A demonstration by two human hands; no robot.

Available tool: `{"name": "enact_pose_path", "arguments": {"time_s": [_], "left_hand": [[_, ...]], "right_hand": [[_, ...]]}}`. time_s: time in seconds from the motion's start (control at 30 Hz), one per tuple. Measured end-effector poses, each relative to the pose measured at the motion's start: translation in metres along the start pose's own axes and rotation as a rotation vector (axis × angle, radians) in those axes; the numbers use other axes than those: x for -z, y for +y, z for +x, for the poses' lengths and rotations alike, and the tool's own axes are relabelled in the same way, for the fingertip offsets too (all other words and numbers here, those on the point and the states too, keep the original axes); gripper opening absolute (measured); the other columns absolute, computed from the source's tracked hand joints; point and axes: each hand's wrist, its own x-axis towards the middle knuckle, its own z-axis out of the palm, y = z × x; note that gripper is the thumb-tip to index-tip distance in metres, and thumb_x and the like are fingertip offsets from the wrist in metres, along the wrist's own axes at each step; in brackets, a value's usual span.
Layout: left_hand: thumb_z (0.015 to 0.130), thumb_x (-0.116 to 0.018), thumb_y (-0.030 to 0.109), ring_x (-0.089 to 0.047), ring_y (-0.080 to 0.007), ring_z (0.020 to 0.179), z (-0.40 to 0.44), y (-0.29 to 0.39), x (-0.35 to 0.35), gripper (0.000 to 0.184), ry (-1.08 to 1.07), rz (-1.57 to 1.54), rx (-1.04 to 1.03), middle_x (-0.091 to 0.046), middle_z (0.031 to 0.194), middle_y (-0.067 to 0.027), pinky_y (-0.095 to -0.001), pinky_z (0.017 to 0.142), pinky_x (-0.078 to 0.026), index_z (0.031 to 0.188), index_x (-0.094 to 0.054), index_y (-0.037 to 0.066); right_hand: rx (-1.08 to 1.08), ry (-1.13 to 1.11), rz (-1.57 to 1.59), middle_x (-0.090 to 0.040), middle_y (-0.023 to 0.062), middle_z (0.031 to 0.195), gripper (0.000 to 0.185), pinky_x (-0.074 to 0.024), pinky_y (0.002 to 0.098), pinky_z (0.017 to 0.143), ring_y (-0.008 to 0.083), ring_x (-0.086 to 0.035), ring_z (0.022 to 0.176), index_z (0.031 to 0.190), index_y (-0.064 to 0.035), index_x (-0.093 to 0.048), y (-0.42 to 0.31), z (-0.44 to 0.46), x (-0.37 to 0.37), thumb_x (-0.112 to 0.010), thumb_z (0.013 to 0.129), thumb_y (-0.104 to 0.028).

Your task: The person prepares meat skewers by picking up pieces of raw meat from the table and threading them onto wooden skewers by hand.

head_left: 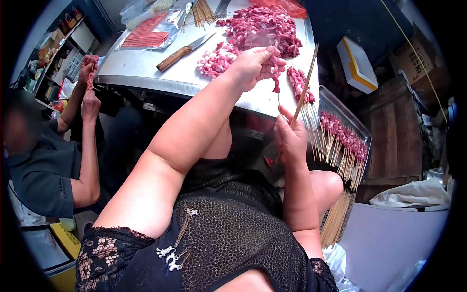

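My left hand (257, 67) pinches a strip of raw red meat (276, 75) at the upper end of a thin skewer (278, 100), above the table's front edge. Lower down, my right hand (292, 136) is closed around the skewer's lower part. A longer brown stick (306, 85) also passes through this hand, slanting up to the right. Just beyond my left hand lies a large pile of cut raw meat (262, 29), with a smaller, paler heap of meat (217, 59) beside it. Several loaded meat skewers (297, 83) rest at the table's right edge.
A metal tray (367, 134) of meat skewers stands right of the table (141, 73), with bare skewers (336, 219) below. A wooden-handled knife (175, 57) and packed reddish sticks (146, 35) lie left. At far left, another person's hands (90, 104) hold a meat skewer.
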Motion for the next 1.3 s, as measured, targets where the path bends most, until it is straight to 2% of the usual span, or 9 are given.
{"name": "enact_pose_path", "arguments": {"time_s": [0.17,0.27,0.37,0.43,0.6,0.73,0.8,1.0,1.3], "left_hand": [[0.097,-0.043,0.026,-0.063,-0.0233,0.092,0.002,0.003,0.004,0.028,0.03,0.014,-0.025,-0.064,0.098,-0.0132,-0.0363,0.081,-0.053,0.11,-0.052,0.003],[0.099,-0.038,0.03,-0.058,-0.0209,0.099,0.001,0.005,0.008,0.034,0.091,-0.006,-0.045,-0.06,0.109,-0.0099,-0.0379,0.085,-0.049,0.12,-0.048,0.006],[0.099,-0.037,0.032,-0.056,-0.0203,0.095,0.0,0.008,0.008,0.037,0.194,-0.058,-0.007,-0.057,0.105,-0.0098,-0.0385,0.083,-0.049,0.12,-0.048,0.003],[0.099,-0.034,0.035,-0.055,-0.0229,0.1,-0.007,0.012,0.004,0.045,0.162,0.037,0.057,-0.055,0.109,-0.0135,-0.0372,0.085,-0.046,0.127,-0.044,0.0],[0.1,-0.029,0.036,-0.056,-0.0241,0.1,-0.014,0.011,0.003,0.044,0.004,0.018,0.129,-0.056,0.11,-0.0147,-0.037,0.088,-0.047,0.12,-0.053,0.005],[0.1,-0.028,0.037,-0.056,-0.0238,0.101,-0.016,0.012,0.005,0.045,-0.013,0.036,0.123,-0.056,0.111,-0.0149,-0.0367,0.089,-0.046,0.121,-0.053,0.007],[0.099,-0.034,0.036,-0.062,-0.0268,0.094,-0.016,0.012,0.006,0.039,-0.004,-0.012,0.119,-0.063,0.101,-0.014,-0.0381,0.086,-0.051,0.11,-0.055,0.005],[0.098,-0.037,0.034,-0.064,-0.025,0.092,-0.019,0.01,0.006,0.037,-0.091,-0.027,0.123,-0.063,0.101,-0.0134,-0.0365,0.081,-0.053,0.111,-0.054,0.004],[0.097,-0.043,0.032,-0.064,-0.0228,0.09,-0.019,0.008,0.002,0.034,-0.067,0.056,0.159,-0.063,0.102,-0.0124,-0.0361,0.08,-0.053,0.108,-0.055,0.002]], "right_hand": [[-0.039,0.028,-0.023,-0.054,-0.0009,0.065,0.028,-0.0267,0.0158,0.038,0.0023,-0.037,0.043,0.118,-0.0019,-0.056,-0.007,-0.007,-0.004,-0.055,0.091,-0.01],[-0.006,0.058,-0.035,-0.054,-0.0015,0.065,0.029,-0.0271,0.0157,0.039,0.0023,-0.037,0.043,0.118,-0.0024,-0.056,-0.003,-0.013,0.0,-0.056,0.091,-0.011],[0.021,0.065,-0.056,-0.055,-0.0013,0.065,0.028,-0.0275,0.0154,0.039,0.0023,-0.038,0.044,0.117,-0.0024,-0.057,-0.004,-0.016,0.002,-0.056,0.09,-0.01],[0.046,0.072,-0.064,-0.055,-0.0013,0.065,0.027,-0.028,0.0153,0.039,0.0023,-0.038,0.044,0.116,-0.0021,-0.058,-0.007,-0.018,0.0,-0.056,0.09,-0.01],[0.095,0.111,-0.117,-0.056,-0.0014,0.066,0.028,-0.0288,0.0145,0.04,0.0015,-0.039,0.045,0.116,-0.0021,-0.059,-0.004,-0.027,-0.004,-0.058,0.089,-0.009],[0.115,0.137,-0.142,-0.057,-0.0016,0.067,0.029,-0.0291,0.0141,0.04,0.0009,-0.04,0.046,0.117,-0.0024,-0.059,-0.001,-0.031,-0.005,-0.059,0.088,-0.008],[0.109,0.15,-0.147,-0.057,-0.0016,0.068,0.029,-0.029,0.0141,0.04,0.001,-0.04,0.046,0.117,-0.0025,-0.059,-0.002,-0.033,-0.007,-0.059,0.088,-0.008],[0.108,0.142,-0.141,-0.056,-0.0006,0.067,0.028,-0.0285,0.015,0.04,0.0017,-0.038,0.044,0.117,-0.0023,-0.058,-0.004,-0.032,-0.011,-0.057,0.09,-0.009],[0.054,0.15,-0.083,-0.057,0.0029,0.067,0.025,-0.0265,0.0163,0.036,0.0031,-0.036,0.041,0.115,-0.0005,-0.055,-0.004,-0.031,-0.011,-0.052,0.092,-0.011]]}}
